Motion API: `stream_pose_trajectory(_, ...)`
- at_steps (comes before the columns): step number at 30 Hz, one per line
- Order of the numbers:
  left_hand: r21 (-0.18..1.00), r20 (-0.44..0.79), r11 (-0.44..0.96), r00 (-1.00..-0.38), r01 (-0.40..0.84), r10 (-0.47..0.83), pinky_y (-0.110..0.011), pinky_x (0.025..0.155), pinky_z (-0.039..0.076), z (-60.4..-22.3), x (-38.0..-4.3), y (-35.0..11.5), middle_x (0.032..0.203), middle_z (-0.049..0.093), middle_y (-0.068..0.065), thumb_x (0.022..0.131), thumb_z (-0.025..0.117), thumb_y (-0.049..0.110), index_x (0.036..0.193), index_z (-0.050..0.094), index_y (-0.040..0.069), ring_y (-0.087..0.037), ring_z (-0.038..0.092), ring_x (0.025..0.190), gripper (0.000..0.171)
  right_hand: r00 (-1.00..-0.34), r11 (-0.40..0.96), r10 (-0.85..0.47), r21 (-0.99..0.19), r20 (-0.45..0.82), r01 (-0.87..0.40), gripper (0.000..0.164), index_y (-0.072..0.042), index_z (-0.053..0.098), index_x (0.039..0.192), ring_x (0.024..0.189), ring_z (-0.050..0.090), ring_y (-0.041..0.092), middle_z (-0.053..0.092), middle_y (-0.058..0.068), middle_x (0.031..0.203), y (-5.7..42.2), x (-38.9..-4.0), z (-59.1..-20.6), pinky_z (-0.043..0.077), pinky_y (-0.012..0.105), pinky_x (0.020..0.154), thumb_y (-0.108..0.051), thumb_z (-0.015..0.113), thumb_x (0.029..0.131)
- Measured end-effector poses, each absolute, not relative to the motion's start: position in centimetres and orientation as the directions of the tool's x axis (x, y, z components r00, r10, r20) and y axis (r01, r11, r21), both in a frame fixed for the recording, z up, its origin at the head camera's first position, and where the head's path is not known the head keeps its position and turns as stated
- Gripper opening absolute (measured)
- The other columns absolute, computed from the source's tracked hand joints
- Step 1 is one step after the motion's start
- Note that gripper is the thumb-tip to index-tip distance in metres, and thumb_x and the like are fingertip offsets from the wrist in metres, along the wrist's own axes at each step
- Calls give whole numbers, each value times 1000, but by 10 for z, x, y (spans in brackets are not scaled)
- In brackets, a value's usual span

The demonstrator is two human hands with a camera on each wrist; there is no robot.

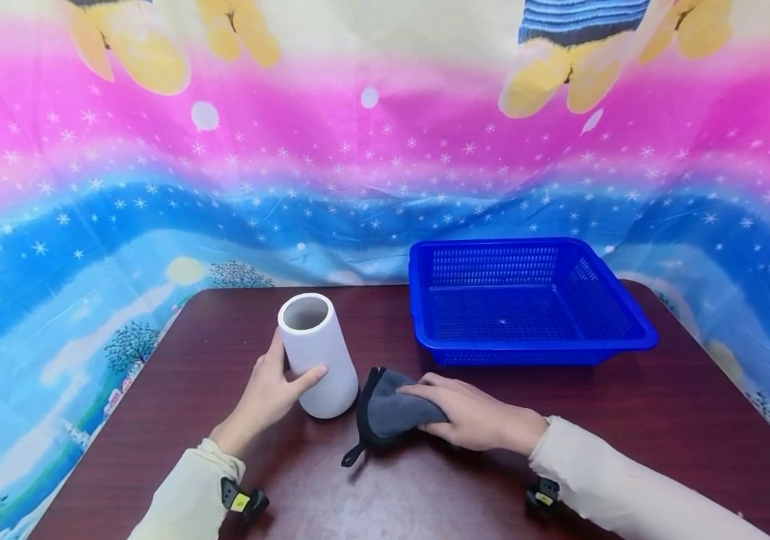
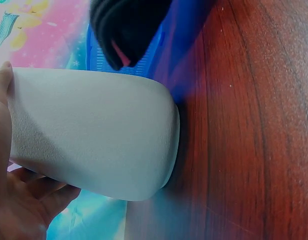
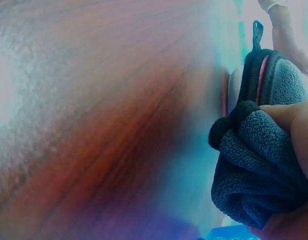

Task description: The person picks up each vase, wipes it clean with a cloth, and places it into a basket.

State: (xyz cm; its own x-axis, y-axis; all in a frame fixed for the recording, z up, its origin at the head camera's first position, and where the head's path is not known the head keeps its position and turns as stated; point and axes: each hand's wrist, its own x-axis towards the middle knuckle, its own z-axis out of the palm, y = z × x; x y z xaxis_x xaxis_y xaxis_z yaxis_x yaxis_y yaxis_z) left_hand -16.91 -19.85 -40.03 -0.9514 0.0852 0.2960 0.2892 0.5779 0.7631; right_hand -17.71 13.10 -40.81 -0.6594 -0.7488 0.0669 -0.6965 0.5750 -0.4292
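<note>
A white tapered vase, open at the top, stands on the table, or just off it; I cannot tell which. My left hand grips it from the left, thumb across the front and fingers behind. In the left wrist view the vase's pale, matte side fills much of the picture. My right hand holds a folded grey cloth with black edging and a hanging loop, close to the vase's lower right side. The right wrist view shows the cloth bunched in the fingers, with some pink between its layers.
A blue plastic basket with perforated walls sits at the back right of the dark red wooden table. Behind the table hangs a colourful printed curtain. Each sleeve has a small black device at the wrist.
</note>
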Motion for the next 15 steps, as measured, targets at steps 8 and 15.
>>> stream_pose_trajectory(8, 754, 299, 590, -951, 289, 83, -58, 98, 54, -401, -169, -199, 140, 60, -15, 87, 79, 34, 154, 29, 16, -34, 64, 123, 86, -675, 579, -732, -434, 96, -690, 56, -27, 51, 147, 110, 60, 10, 60, -5, 126, 133, -177, -398, 53, 36, 96, -25, 70, 95)
stream_pose_trajectory(15, 752, 302, 591, -949, 292, 85, -58, 98, 54, -402, -169, -199, 141, 59, -16, 87, 79, 34, 153, 29, 15, -34, 64, 123, 85, -664, 568, -731, -400, 158, -720, 57, -26, 52, 146, 107, 62, 13, 61, -3, 125, 137, -175, -393, 54, 37, 92, -23, 72, 93)
